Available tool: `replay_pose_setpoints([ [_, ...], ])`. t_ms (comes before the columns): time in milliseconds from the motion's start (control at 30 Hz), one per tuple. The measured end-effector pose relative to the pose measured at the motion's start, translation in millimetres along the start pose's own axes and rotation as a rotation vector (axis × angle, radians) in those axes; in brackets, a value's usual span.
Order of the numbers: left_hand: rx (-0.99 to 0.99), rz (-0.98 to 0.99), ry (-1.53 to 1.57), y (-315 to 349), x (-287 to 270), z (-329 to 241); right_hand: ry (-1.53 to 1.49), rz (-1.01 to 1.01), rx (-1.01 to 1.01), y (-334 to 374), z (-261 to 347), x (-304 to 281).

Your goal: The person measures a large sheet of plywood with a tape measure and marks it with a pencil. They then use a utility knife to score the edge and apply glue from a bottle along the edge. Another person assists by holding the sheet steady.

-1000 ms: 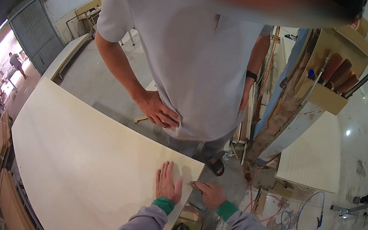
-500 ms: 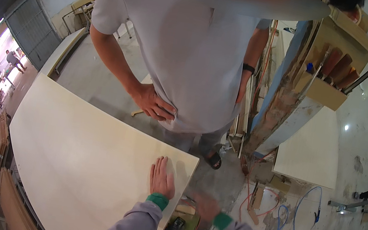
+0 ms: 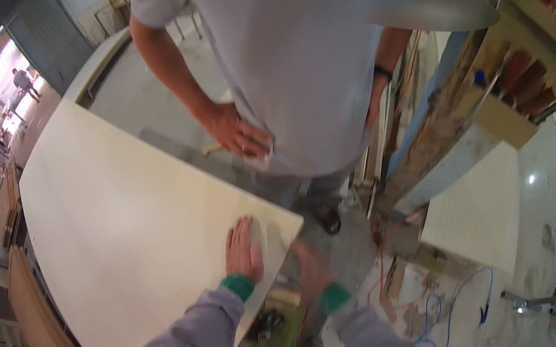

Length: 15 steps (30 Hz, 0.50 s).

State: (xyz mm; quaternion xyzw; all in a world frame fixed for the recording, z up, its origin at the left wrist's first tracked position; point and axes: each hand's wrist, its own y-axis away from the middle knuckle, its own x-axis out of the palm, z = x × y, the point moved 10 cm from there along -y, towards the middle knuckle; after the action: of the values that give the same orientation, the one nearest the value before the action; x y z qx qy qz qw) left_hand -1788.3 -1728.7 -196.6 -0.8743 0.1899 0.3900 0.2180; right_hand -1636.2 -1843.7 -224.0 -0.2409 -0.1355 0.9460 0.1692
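Note:
A large pale board (image 3: 128,221) spreads out in front of me on the left. My left hand (image 3: 246,251) lies flat on it near its right edge, fingers stretched out and holding nothing. Just off that right edge, beside the board's far corner, is my right hand (image 3: 312,269). Motion smears its fingers, so I cannot tell their shape or whether they hold anything. Below the edge, between my forearms, sits a green container (image 3: 281,326) with dark things in it.
Across the board stands a person in a grey shirt (image 3: 273,76), hand on hip. At the right rises a post (image 3: 437,157) with a wooden box of handled tools (image 3: 504,117). A blue hose (image 3: 450,315) and a pale panel (image 3: 476,208) lie on the floor beyond.
My right hand has moved away from me, up along the board's right edge toward its far corner. My left hand still rests flat on the board. The whole view has shifted slightly.

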Motion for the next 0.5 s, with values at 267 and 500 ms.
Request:
replay_pose_setpoints([
  [267,0.003,0.042,-0.06,-3.2,9.0,2.2,-0.043,0.329,-0.091,137.8,39.7,66.3],
  [500,0.056,0.191,-0.446,-5.9,21.6,-24.4,-0.187,0.07,0.806,321.7,-25.5,29.6],
])
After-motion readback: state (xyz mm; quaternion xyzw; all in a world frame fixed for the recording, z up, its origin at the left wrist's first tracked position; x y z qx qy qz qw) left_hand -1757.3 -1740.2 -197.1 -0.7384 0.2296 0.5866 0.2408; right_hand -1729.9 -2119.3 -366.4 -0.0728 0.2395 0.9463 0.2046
